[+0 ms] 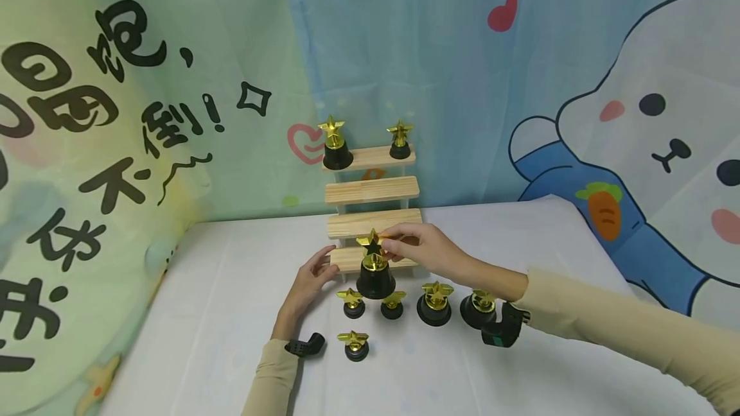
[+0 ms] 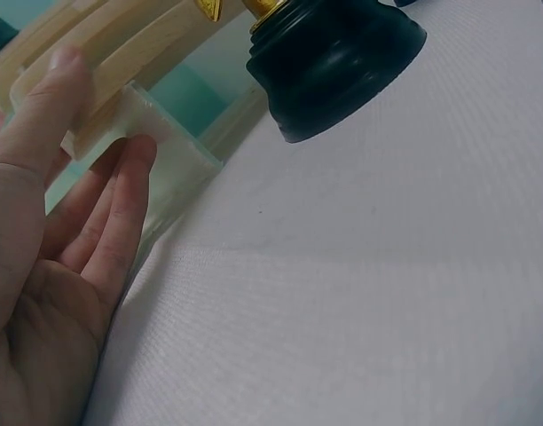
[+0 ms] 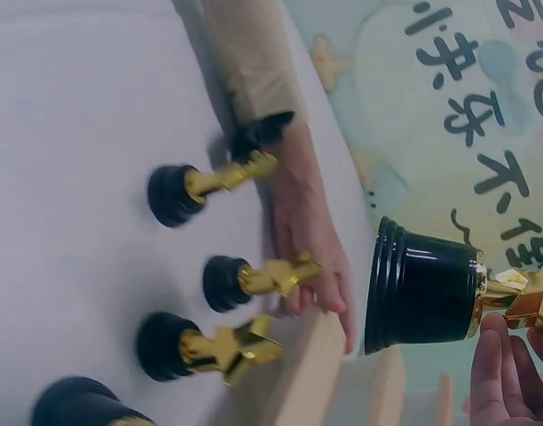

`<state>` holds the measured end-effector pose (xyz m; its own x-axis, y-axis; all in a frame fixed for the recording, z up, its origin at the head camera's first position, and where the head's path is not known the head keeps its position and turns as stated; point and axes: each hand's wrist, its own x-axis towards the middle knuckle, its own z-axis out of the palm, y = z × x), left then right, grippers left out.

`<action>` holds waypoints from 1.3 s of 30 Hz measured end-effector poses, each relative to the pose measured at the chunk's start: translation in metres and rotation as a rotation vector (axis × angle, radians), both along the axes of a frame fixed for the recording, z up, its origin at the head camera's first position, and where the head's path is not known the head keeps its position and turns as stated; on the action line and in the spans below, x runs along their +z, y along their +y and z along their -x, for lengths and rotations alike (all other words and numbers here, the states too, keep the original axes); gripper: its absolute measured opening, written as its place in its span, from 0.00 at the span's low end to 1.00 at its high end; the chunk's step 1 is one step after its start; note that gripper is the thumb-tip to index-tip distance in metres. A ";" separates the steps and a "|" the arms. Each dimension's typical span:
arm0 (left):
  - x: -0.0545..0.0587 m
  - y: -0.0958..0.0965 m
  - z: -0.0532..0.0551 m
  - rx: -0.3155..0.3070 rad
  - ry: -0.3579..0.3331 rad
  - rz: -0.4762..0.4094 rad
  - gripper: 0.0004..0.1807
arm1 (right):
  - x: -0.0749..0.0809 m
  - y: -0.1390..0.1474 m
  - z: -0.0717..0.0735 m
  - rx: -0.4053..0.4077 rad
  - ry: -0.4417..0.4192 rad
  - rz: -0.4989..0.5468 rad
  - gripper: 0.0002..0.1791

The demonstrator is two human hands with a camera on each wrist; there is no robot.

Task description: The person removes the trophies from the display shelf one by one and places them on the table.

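Observation:
My right hand [image 1: 430,250] pinches a gold star trophy [image 1: 376,280] by its star, its black base hanging upright in front of the bottom step. In the right wrist view, the fingers [image 3: 495,368] are at the gold part beside the base. A wooden stepped display stand [image 1: 372,192] with clear side supports stands at the back. My left hand [image 1: 308,282] holds the left end of its lowest step, thumb [image 2: 59,102] over the wood and fingers against the clear support. Two trophies, one larger [image 1: 338,154] and one smaller [image 1: 399,146], stand on the top step.
In front of the stand on the white tablecloth [image 1: 208,313] are three small star trophies, left [image 1: 354,308], right [image 1: 392,309] and nearest me [image 1: 356,350]. Two larger ones [image 1: 433,310] [image 1: 475,314] stand to the right, the last partly under my right forearm. A printed curtain [image 1: 405,50] hangs behind.

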<state>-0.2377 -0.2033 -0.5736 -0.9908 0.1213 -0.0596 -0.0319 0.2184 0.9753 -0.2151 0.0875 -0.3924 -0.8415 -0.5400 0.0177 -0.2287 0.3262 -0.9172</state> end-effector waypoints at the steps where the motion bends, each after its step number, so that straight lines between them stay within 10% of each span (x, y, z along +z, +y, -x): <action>1: -0.004 0.000 0.001 0.005 0.001 0.008 0.31 | -0.001 0.002 -0.004 0.003 -0.003 -0.001 0.18; 20: -0.006 0.001 0.002 0.003 0.012 0.025 0.33 | -0.027 0.023 -0.048 0.088 -0.030 0.011 0.18; 39: -0.006 0.000 0.002 0.007 0.004 0.020 0.31 | -0.067 0.028 -0.062 0.155 0.001 0.036 0.16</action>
